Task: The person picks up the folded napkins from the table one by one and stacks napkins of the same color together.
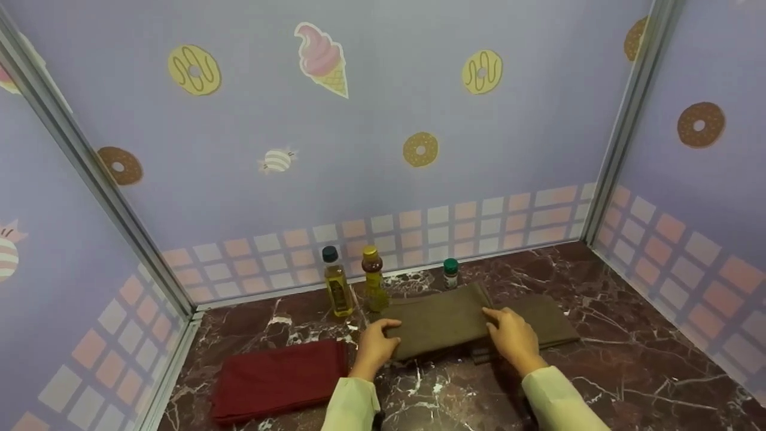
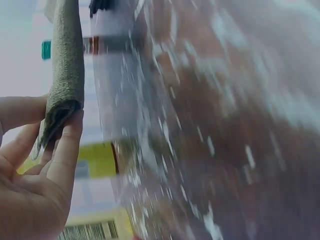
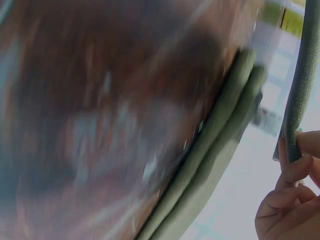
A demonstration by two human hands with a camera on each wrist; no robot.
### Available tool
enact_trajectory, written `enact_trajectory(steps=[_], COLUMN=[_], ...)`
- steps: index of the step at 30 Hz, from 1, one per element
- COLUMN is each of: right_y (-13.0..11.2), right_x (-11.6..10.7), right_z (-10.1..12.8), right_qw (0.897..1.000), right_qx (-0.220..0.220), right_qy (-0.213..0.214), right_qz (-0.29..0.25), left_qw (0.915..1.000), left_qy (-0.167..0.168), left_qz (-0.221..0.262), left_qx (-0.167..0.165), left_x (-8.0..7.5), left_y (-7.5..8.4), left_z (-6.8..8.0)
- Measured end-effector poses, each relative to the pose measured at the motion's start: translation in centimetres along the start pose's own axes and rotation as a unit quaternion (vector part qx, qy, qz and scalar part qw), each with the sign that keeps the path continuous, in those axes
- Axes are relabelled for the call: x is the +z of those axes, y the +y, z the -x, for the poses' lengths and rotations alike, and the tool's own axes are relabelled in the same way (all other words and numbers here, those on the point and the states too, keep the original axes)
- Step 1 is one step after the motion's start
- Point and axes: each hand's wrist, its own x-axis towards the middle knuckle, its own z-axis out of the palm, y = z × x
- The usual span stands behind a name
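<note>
The right hand [image 3: 292,200] pinches a folded olive cloth [image 3: 300,85] edge; another folded cloth [image 3: 215,150] lies on brown marble [image 3: 100,100].

Dim, even light; both wrist views motion-blurred.

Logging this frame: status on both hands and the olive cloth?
Left hand and right hand each grip the top olive cloth. Second olive cloth beneath. Bottles close behind.

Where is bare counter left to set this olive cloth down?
Bare marble counter lies right of the second olive folded cloth, toward the right wall, and in front between the sleeves. The back is crowded: two yellow bottles and a green-capped jar. The dark red folded cloth fills the left.
</note>
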Motion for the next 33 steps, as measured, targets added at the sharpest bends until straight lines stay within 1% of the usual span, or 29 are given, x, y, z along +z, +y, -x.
enact_trajectory(steps=[4,7,10,15,18,23,26,30,33], right_y=[1.7,3.0,4.3,6.3,7.3,8.6,9.4,10.2,10.7], right_x=[-1.4,-2.3,-3.0,-4.0,-4.4,-5.2,-5.9,-6.4,-6.4], right_z=[-0.4,-0.6,-0.7,-0.8,-0.8,-1.0,-1.1,-1.3,-1.2], right_qw=[1.000,1.000,0.999,0.999,0.999,0.998,0.998,0.998,0.997], right_qx=[0.009,0.019,0.025,0.036,0.043,0.051,0.055,0.060,0.064], right_qy=[0.000,-0.002,0.003,0.007,0.010,0.005,0.006,0.017,0.029], right_qz=[0.011,0.017,0.022,0.025,0.025,0.018,0.017,0.018,0.020], left_qw=[0.9999,0.9999,0.9999,0.9998,0.9998,0.9998,0.9997,0.9995,0.9996], left_qy=[0.009,0.015,0.012,0.001,-0.001,-0.004,-0.003,-0.004,-0.012], left_qz=[-0.002,0.000,0.003,0.011,0.013,0.016,0.012,0.003,0.003], left_qx=[0.009,0.005,0.002,0.013,0.018,0.013,0.023,0.031,0.024], left_x=[2.1,3.7,5.2,7.4,8.5,10.0,10.9,11.8,12.5], left_y=[1.2,2.1,2.9,3.9,4.5,5.6,6.3,7.4,7.8], left_z=[-0.6,-0.8,-1.0,-1.3,-1.3,-1.6,-1.9,-1.9,-1.8])
